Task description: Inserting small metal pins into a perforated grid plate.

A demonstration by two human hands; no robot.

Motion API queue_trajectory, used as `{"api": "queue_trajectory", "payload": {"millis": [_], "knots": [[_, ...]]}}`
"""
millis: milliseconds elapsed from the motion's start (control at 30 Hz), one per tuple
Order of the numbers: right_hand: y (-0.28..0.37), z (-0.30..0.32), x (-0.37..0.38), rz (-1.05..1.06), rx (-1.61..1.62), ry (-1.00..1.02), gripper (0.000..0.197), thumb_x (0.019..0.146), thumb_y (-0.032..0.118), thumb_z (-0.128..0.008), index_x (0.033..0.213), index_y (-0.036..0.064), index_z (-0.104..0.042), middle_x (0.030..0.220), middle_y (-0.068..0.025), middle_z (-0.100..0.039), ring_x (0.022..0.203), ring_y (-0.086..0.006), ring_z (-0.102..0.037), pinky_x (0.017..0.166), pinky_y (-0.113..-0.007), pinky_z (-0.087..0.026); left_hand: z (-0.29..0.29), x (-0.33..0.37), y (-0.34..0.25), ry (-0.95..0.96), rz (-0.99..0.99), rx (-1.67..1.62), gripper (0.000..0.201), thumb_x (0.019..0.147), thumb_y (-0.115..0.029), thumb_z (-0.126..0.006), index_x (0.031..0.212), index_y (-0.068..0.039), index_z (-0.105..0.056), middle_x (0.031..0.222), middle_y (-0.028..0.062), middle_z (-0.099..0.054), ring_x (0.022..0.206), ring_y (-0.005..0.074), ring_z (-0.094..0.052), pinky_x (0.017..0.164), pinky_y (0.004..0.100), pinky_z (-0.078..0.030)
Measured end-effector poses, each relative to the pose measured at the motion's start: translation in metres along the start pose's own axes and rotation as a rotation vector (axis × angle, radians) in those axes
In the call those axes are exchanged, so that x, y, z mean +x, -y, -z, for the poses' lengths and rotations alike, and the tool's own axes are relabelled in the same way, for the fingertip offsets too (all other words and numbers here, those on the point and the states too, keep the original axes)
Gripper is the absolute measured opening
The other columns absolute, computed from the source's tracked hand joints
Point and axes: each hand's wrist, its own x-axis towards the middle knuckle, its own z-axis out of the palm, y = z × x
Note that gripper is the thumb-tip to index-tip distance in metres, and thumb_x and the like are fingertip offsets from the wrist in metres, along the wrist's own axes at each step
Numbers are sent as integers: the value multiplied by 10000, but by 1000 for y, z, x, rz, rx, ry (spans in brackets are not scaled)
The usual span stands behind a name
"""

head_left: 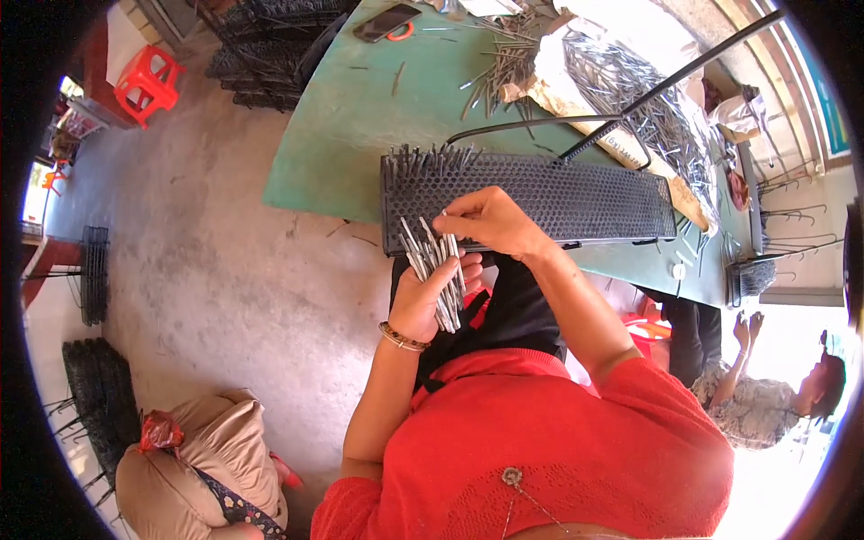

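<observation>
My left hand (pixel 417 304), with a bracelet at the wrist, is closed around a bundle of thin silvery metal rods (pixel 445 292), their upper ends fanned apart. Over the top of that bundle, my right hand (pixel 497 223) pinches the end of a rod between thumb and forefinger. Just beyond both hands lies a long black tray (pixel 576 198) with a honeycomb of holes, its near edge over my lap. Dark rods (pixel 423 164) stand upright in the holes at its far left end. A black wire frame (pixel 531 123) rises from the tray's far side.
A green table (pixel 324 144) carries the tray, a torn paper sack (pixel 621 90) of loose rods, a rod pile (pixel 504 63), a phone (pixel 387 22) and orange-handled scissors (pixel 401 32). Black racks (pixel 270 49) stack at far left. People (pixel 765 396) sit at right and lower left.
</observation>
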Motion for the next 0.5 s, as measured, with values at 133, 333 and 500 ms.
{"api": "queue_trajectory", "payload": {"millis": [133, 333, 500], "knots": [[12, 3, 2, -66, 39, -69, 179, 842, 179, -664, 821, 2, -684, 690, -13, -638, 610, -44, -534, 517, -196, -416, 4, 0, 4, -60, 17, -30, 229, 909, -150, -543, 1098, -20, -553, 1084, 166, -612, 958, 236, -624, 802, 371, -546], [13, 11, 35, 324, -48, -534, 219, 833, 153, -682, 969, -15, -654, 776, -36, -659, 693, -73, -590, 617, -205, -475, 11, 3, 4, -39, 58, 106, 237, 912, -157, -539, 1108, -23, -546, 1039, 147, -627, 871, 208, -635, 773, 352, -553], [15, 4, 52, 492, -171, -651, 213, 803, 122, -701, 995, 41, -660, 791, -53, -666, 694, -83, -600, 644, -239, -489, 7, 3, 3, -39, 58, 44, 241, 912, -139, -534, 1116, -11, -534, 1020, 155, -631, 832, 207, -640, 761, 348, -556]]}}
